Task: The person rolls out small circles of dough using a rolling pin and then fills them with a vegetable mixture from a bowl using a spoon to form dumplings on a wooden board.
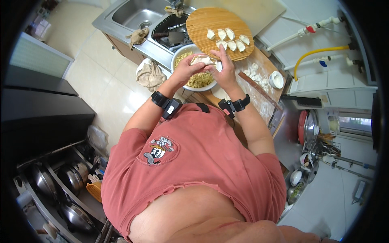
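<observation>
Both my hands hold one white dough dumpling (200,59) above a white bowl (201,89) of yellow-green chopped filling (199,80). My left hand (186,69) grips the dumpling's left side, thumb across its front. Thumb and fingers of my right hand (224,68) pinch its right end, with the other fingers raised. Whether its edge is fully sealed cannot be made out. Just beyond my right hand, a round bamboo tray (203,27) carries several folded dumplings (230,34).
Right of the bowl, a floured wooden board (266,111) holds a rolling pin (259,90), several dough pieces (256,74) and a small bowl of white flour (276,79). A steel sink (133,13) and a crumpled cloth (138,37) lie ahead left. Another cloth (150,75) hangs near the bowl.
</observation>
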`<state>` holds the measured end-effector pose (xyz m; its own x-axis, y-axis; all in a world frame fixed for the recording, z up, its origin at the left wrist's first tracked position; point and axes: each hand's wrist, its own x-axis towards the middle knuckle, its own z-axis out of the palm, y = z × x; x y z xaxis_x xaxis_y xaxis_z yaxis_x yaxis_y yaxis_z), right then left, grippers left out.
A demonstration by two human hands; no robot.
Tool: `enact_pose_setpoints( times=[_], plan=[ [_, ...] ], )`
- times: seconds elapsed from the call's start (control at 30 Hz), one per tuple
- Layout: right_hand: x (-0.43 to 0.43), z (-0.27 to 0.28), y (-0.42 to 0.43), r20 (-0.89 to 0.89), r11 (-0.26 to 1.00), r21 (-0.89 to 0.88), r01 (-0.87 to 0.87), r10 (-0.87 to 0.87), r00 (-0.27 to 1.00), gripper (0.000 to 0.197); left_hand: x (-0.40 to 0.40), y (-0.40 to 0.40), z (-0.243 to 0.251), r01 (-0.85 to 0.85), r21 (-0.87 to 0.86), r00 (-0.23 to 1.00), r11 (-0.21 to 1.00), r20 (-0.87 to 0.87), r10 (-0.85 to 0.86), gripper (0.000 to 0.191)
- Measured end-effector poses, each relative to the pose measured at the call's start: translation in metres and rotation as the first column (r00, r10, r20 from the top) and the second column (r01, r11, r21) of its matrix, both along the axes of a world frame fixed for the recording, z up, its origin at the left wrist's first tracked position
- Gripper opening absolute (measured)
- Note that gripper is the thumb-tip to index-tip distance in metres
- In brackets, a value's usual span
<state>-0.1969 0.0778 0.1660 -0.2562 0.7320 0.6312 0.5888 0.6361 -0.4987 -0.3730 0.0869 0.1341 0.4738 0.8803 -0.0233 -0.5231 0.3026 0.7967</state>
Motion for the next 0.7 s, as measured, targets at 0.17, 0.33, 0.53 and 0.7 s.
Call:
enact_pose_setpoints(
  times=[0.17,0.33,0.53,0.7],
  plan=[
    [0.006,-0.026,0.003,-0.233,0.942,-0.334,-0.046,-0.035,0.972,0.094,0.007,0.006,0.001,0.009,-0.023,0.996,1.0,0.086,-0.007,0.042],
    [-0.006,-0.028,0.011,-0.251,0.93,-0.367,-0.009,-0.089,0.964,0.073,0.014,0.008,-0.003,0.093,0.013,0.993,0.996,0.078,-0.093,0.044],
    [-0.018,-0.012,0.007,-0.362,0.947,-0.31,-0.088,-0.032,0.931,0.042,0.015,0.008,-0.014,0.165,0.02,0.979,0.986,0.117,-0.166,0.039],
    [-0.018,-0.014,0.011,-0.267,0.988,-0.147,-0.056,0.015,0.964,0.025,0.016,0.005,-0.012,0.177,-0.003,0.979,0.984,0.104,-0.175,0.037]
  ],
)
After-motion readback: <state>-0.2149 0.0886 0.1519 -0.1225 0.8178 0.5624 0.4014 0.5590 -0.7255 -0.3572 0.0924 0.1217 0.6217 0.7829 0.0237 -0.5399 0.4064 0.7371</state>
